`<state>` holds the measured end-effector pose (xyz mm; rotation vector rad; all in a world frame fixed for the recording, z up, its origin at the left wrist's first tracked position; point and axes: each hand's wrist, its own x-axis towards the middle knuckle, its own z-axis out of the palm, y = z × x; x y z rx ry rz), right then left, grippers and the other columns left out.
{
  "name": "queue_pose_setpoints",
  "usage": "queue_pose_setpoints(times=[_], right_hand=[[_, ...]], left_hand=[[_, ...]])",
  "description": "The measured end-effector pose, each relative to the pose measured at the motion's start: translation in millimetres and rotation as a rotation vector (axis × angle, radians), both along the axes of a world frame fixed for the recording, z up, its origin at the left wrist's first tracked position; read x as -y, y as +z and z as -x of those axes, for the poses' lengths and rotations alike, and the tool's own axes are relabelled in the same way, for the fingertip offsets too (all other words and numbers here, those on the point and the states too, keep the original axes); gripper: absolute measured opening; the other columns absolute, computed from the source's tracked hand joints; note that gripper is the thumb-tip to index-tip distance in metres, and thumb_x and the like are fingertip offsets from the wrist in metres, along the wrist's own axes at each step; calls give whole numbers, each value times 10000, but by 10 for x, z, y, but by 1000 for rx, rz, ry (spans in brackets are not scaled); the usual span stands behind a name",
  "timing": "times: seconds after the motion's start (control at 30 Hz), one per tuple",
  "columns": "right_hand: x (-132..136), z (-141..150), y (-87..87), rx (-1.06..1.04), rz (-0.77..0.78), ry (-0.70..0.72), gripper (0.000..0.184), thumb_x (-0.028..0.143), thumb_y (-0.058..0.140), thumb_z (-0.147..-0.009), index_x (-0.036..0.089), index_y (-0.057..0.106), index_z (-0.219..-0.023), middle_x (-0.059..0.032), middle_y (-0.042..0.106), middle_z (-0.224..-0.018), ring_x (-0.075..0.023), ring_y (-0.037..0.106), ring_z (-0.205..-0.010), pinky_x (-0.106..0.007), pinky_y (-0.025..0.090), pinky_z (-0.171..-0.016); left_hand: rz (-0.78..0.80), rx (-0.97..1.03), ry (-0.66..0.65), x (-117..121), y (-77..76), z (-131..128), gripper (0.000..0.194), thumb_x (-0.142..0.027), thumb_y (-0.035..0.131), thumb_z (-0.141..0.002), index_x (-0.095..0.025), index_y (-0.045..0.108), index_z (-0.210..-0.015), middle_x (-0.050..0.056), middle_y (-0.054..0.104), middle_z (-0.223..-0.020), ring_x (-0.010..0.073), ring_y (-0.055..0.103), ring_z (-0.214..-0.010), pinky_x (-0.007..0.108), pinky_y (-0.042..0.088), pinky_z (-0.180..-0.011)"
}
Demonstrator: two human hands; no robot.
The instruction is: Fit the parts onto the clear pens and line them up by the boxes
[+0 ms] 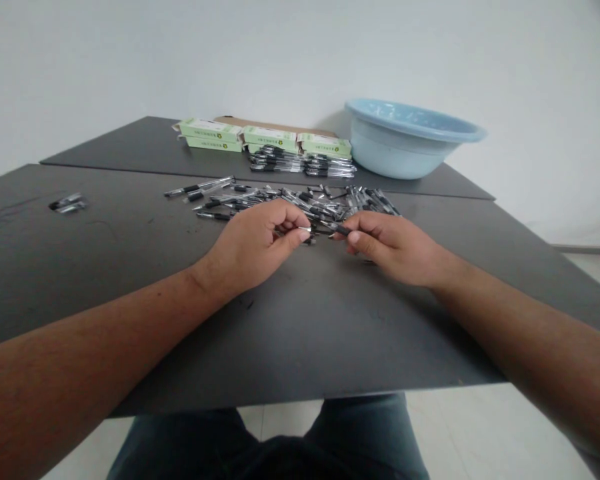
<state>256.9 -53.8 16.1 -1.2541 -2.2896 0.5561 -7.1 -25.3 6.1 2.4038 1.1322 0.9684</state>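
Over the middle of the dark table, my right hand (387, 243) pinches a pen (337, 228) by its black grip, with the tip end pointing left. My left hand (265, 240) is closed, thumb against forefinger, on a small shiny pen part (306, 229). Its exact kind is too small to tell. The two hands face each other with a short gap between them. Just beyond them, a loose heap of clear pens with black grips (280, 197) spreads across the table, partly hidden by my fingers.
Stacked pens (330, 165) lie behind the heap, before several green-and-white boxes (210, 135). A light blue basin (405, 143) stands at the back right. Some small clear and black pen parts (69, 203) lie at the left. The table's front edge (280, 402) is above my lap.
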Motion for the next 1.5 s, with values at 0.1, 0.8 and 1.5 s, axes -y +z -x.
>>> queue_pose_setpoints(times=[0.1, 0.8, 1.5], right_hand=[[-8, -18, 16, 113, -68, -36, 230, 331, 507, -1035, 195, 692, -1037, -57, 752, -962, -202, 665, -864, -301, 455, -784], [69, 123, 6, 176, -124, 27, 242, 286, 529, -1022, 204, 734, -1120, -75, 797, -1068, -224, 726, -982, -333, 524, -878], [176, 167, 25, 167, -125, -110, 228, 305, 635, -962, 240, 710, -1167, -26, 813, -1000, -197, 742, -834, -300, 525, -746]], left_hand=[[39, 56, 6, -16, -26, 7, 144, -310, 649, -946, -208, 721, -1016, 13, 777, -915, 182, 718, -854, 294, 557, -815], [-4, -1, -100, 25, -72, -31, 127, -302, 655, -939, -224, 744, -985, 5, 762, -891, 170, 698, -804, 292, 548, -803], [-1, -6, -98, 21, -69, -27, 126, -304, 656, -935, -225, 744, -979, 6, 765, -890, 172, 695, -798, 298, 541, -797]])
